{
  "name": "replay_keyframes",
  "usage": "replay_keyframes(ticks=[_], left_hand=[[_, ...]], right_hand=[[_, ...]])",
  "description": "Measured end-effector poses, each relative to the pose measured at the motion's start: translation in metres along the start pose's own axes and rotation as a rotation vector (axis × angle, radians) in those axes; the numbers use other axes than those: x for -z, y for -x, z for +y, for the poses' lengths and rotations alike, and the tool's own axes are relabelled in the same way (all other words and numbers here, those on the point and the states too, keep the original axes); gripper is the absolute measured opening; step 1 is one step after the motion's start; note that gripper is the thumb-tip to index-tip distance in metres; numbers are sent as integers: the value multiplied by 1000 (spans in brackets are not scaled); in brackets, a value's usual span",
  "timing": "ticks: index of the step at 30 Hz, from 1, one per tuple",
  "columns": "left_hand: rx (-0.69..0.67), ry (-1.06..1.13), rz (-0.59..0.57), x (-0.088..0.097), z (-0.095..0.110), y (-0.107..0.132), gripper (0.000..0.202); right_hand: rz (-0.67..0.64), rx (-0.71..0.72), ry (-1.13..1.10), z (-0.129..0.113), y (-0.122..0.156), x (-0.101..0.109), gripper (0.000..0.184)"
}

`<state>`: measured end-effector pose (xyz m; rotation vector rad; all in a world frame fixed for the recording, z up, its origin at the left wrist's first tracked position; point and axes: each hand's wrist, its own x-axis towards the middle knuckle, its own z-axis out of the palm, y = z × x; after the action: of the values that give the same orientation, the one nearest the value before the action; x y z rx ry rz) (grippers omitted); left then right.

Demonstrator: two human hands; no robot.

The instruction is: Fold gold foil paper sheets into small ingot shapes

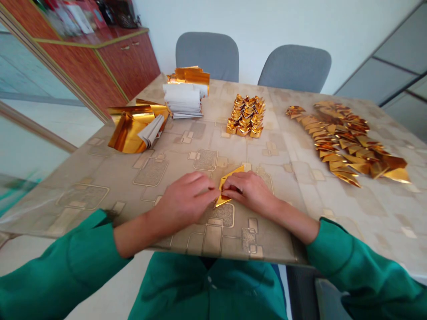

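Using the gold cluster [246, 116] as landmark. Hard-to-see stuff 1st: the folded gold sheet [223, 200], this side of the cluster, is partly covered by fingers, so can't rly make out its creases. White stack [183, 102] left of the cluster hides some of the flat gold sheets [192, 78] behind it. Long gold rows [327, 146] right of the cluster overlap a ton, hard to count. Items [80, 18] on the cabinet [130, 71], way left of & past the cluster, are blurry + cut off up top. Grey chairs [207, 55] beyond the cluster are half hidden by the bench [187, 166].

Edges: near edge of the bench is on the wearer's side of the cluster, green shirt [210, 298] right by it. Bare patterned top btwn cluster & hands, also btwn cluster & long rows. Curled gold sheets [128, 129] sit left of the cluster, by the left edge.

Folded sheet's btwn the two hands. Right hand [251, 189] has it pinched, thumb + fingers on its right side. Left hand [185, 198] has fingertips bunched at its left edge; can't tell if gripping or just touching tbh.
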<state>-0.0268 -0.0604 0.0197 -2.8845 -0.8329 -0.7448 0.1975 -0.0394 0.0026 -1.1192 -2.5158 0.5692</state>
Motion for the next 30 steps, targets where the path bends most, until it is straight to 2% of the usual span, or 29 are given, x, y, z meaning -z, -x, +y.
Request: replay_keyframes(ticks=[3,6,30], left_hand=[[5,-21,-50,1,21,21,23],[15,-23,-68,-3,29,30,22],[34,-6,-159,-10,35,28,26]], right_hand=[[-7,-36,9,-2,-2,0,13],[-5,-56,11,-4,-4,0,16],[-14,-42,160,-6,-6,-2,20]])
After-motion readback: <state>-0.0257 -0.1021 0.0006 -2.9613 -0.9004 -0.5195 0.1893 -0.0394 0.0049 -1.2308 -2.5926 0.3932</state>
